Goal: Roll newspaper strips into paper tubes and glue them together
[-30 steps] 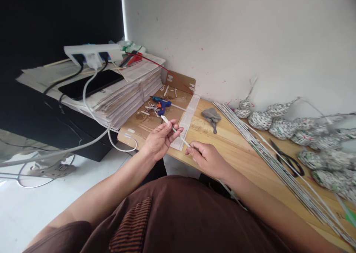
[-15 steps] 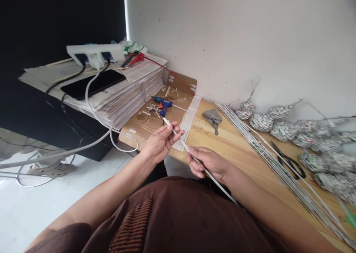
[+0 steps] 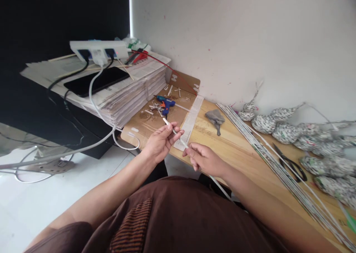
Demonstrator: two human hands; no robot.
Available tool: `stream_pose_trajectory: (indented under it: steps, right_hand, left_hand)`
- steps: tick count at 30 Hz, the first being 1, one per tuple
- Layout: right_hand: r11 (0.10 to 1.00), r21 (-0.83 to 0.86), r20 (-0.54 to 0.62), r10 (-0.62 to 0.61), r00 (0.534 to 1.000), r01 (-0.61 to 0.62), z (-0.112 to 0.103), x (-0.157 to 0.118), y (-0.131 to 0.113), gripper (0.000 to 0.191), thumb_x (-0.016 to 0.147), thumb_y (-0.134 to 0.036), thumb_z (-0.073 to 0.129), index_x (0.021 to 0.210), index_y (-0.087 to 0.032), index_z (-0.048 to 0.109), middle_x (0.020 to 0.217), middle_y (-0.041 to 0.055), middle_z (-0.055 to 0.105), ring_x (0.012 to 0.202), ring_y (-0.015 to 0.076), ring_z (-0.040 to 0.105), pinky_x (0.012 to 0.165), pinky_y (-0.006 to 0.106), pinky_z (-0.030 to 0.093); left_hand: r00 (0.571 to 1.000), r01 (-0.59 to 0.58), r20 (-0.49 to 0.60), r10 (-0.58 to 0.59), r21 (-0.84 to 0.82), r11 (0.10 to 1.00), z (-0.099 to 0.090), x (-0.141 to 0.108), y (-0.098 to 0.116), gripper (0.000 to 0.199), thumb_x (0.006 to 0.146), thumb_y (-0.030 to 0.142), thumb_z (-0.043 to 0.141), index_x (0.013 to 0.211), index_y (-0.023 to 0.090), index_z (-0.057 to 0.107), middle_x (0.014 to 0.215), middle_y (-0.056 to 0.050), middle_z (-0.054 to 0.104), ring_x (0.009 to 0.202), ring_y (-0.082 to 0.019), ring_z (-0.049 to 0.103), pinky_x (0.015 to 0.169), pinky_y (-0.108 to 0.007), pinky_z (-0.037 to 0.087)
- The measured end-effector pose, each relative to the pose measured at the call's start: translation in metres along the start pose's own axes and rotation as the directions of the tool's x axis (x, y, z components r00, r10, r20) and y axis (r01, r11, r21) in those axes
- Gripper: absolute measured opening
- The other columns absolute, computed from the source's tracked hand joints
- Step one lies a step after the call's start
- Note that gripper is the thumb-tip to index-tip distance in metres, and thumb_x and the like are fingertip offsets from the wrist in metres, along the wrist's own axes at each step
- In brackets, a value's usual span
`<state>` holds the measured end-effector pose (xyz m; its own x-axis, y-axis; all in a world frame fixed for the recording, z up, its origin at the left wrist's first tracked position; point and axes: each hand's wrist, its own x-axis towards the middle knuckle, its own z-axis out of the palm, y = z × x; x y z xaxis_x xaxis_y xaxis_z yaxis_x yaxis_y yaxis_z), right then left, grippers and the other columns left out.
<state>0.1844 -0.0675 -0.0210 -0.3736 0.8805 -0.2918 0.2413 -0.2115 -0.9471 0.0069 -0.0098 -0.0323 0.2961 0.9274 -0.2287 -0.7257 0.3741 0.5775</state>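
Observation:
A thin rolled paper tube [image 3: 183, 142] runs slantwise between my two hands. My left hand [image 3: 164, 140] pinches it near its flattened pale tip, which sticks out past the thumb. Farther down the tube, my right hand [image 3: 203, 156] is closed around it, palm downward. Below that hand the tube goes on toward my lap, and its far end is hidden. Just beyond my left hand, a blue glue gun [image 3: 167, 105] lies on a piece of brown cardboard [image 3: 178, 115] among white paper scraps.
Several long paper tubes [image 3: 261, 149] lie across the wooden table [image 3: 230, 164], beside black scissors [image 3: 292, 166]. Woven paper gourd shapes [image 3: 283, 132] line the wall. A grey deflated balloon [image 3: 214, 118] lies nearer. At left, stacked newspapers [image 3: 133, 93] carry a phone [image 3: 97, 81] and power strip [image 3: 97, 49].
My right hand has turned palm-down and shifted slightly up and left along the paper tube. My left hand keeps its pinch near the tip. The view has shifted slightly.

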Motion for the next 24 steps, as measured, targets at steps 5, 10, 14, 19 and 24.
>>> stream_pose_trajectory:
  steps: [5,10,14,19,24]
  right_hand:
    - [0.987,0.15,0.09,0.041,0.995,-0.054,0.002,0.004,-0.002,0.039,0.092,-0.054,0.041,0.079,-0.018,0.052,0.047,-0.0074,0.034,0.041,0.0095,0.04,0.045,0.022,0.033]
    - [0.983,0.173,0.103,0.045,0.994,-0.062,0.001,0.013,-0.004,0.041,0.09,-0.055,0.045,0.083,-0.016,0.054,0.048,-0.0073,0.04,0.04,0.008,0.042,0.046,0.022,0.036]
    - [0.924,0.362,0.209,0.048,0.977,-0.123,0.003,0.016,-0.006,0.037,0.09,-0.052,0.045,0.075,-0.019,0.046,0.042,-0.0099,0.031,0.037,0.0084,0.036,0.043,0.021,0.032]
    - [0.982,0.174,0.116,0.046,0.992,-0.066,0.006,0.014,-0.004,0.038,0.09,-0.056,0.043,0.079,-0.02,0.049,0.047,-0.0072,0.037,0.042,0.0107,0.042,0.046,0.023,0.033]
    - [0.953,-0.265,-0.153,-0.189,0.97,0.144,0.009,0.012,-0.004,0.031,0.089,-0.049,0.049,0.079,-0.02,0.051,0.059,-0.0022,0.049,0.054,0.0115,0.048,0.054,0.024,0.036]
  left_hand:
    - [1.0,0.0,0.017,0.0,-0.015,1.0,-0.002,0.001,0.001,0.016,0.089,0.013,0.053,0.09,0.008,0.068,0.076,-0.006,0.068,0.078,-0.015,0.07,0.077,-0.022,0.058]
    - [1.0,0.006,0.017,-0.006,-0.002,1.0,-0.001,0.002,0.0,0.016,0.089,0.013,0.052,0.09,0.008,0.068,0.076,-0.006,0.068,0.078,-0.015,0.071,0.077,-0.022,0.058]
    - [1.0,0.019,0.014,-0.019,-0.001,1.0,0.002,0.0,-0.001,0.015,0.088,0.013,0.053,0.09,0.009,0.068,0.075,-0.005,0.068,0.077,-0.015,0.071,0.074,-0.02,0.058]
    - [0.999,0.036,-0.025,-0.036,0.005,0.999,0.002,0.0,-0.002,0.013,0.087,0.013,0.056,0.09,0.009,0.068,0.075,-0.006,0.068,0.077,-0.015,0.071,0.075,-0.022,0.058]
    - [1.0,0.018,-0.026,-0.018,0.005,1.0,0.001,0.001,-0.004,0.013,0.087,0.014,0.055,0.089,0.008,0.067,0.075,-0.006,0.068,0.079,-0.015,0.071,0.075,-0.021,0.057]
